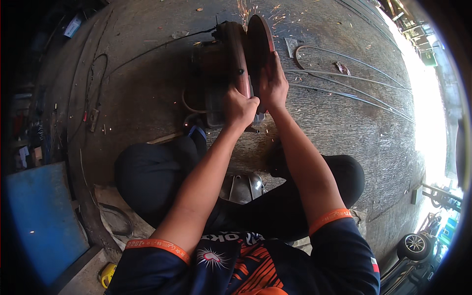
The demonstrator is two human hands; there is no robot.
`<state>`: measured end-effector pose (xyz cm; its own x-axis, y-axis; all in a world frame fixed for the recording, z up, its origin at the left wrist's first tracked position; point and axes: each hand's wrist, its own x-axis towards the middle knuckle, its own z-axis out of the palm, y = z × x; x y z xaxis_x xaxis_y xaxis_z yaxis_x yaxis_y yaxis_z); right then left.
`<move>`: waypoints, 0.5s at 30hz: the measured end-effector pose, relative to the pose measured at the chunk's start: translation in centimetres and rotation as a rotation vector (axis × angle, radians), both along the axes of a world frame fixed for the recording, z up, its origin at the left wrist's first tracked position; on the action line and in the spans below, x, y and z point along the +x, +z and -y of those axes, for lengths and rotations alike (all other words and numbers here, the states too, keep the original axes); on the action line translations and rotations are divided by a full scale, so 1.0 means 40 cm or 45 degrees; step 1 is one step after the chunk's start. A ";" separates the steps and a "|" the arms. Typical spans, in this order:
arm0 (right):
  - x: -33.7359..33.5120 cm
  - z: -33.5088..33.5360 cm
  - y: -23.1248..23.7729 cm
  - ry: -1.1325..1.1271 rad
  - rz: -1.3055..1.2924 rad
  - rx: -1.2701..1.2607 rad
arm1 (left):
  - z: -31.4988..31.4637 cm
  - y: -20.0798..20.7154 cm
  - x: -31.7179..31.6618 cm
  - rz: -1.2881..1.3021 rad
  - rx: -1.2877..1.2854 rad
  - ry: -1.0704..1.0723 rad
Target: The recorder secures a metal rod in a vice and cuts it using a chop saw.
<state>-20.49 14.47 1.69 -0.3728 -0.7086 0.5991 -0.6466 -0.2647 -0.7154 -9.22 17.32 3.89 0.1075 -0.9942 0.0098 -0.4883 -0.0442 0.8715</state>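
Between my hands and the machine, a large round disc stands on edge, its face dark and its rim reddish. My right hand grips the disc's right side, fingers stretched along the rim and thumb on the dark face. Just left of it, my left hand closes round the near end of a reddish-brown bar-like part of a dark machine. Its thumb points toward the disc's lower edge. Orange sparks fly up and away from the gap beyond the disc. The exact contact point is hidden.
A black cable runs left from the machine over the worn floor. Bent metal rods lie to the right. Between my legs sits a shiny metal piece. A blue panel and yellow tape measure are at lower left.
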 end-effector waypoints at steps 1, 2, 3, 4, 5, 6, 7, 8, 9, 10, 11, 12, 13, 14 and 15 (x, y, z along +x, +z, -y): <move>0.000 -0.001 -0.001 0.004 0.007 0.010 | -0.001 -0.002 0.000 -0.018 -0.007 0.002; 0.001 -0.002 -0.002 0.003 0.008 0.009 | -0.002 -0.003 0.000 -0.012 0.002 0.001; 0.000 -0.003 -0.003 0.004 0.017 0.015 | -0.002 -0.004 0.000 -0.026 -0.017 -0.002; 0.000 -0.003 -0.003 0.012 0.028 0.015 | -0.003 -0.005 0.000 -0.047 -0.054 -0.001; 0.000 -0.003 -0.004 0.004 0.024 0.020 | -0.003 -0.006 0.000 -0.042 -0.036 -0.006; -0.001 -0.003 -0.005 -0.001 0.006 0.019 | -0.003 -0.007 0.000 -0.030 -0.032 -0.002; -0.002 -0.003 -0.006 -0.002 -0.016 0.012 | -0.003 -0.008 0.000 -0.017 -0.024 0.004; -0.003 -0.003 -0.007 -0.006 -0.011 0.017 | -0.004 -0.009 -0.001 -0.017 -0.027 0.001; -0.004 -0.003 -0.009 -0.004 -0.030 0.020 | -0.004 -0.009 -0.001 -0.029 -0.023 0.001; -0.005 -0.003 -0.010 -0.004 -0.042 0.021 | -0.005 -0.010 -0.001 -0.042 -0.018 0.001; -0.005 -0.004 -0.011 -0.002 -0.048 0.023 | -0.006 -0.010 -0.001 -0.041 -0.018 0.001; -0.005 -0.005 -0.012 -0.006 -0.052 0.036 | -0.008 -0.010 -0.001 -0.047 -0.031 0.001; -0.005 -0.006 -0.012 -0.011 -0.056 0.049 | -0.009 -0.009 -0.001 -0.065 -0.070 0.003; -0.004 -0.008 -0.013 -0.012 -0.054 0.049 | -0.009 -0.008 -0.001 -0.050 -0.043 -0.001; -0.004 -0.009 -0.012 -0.021 -0.061 0.067 | -0.010 -0.008 -0.001 -0.030 -0.037 -0.001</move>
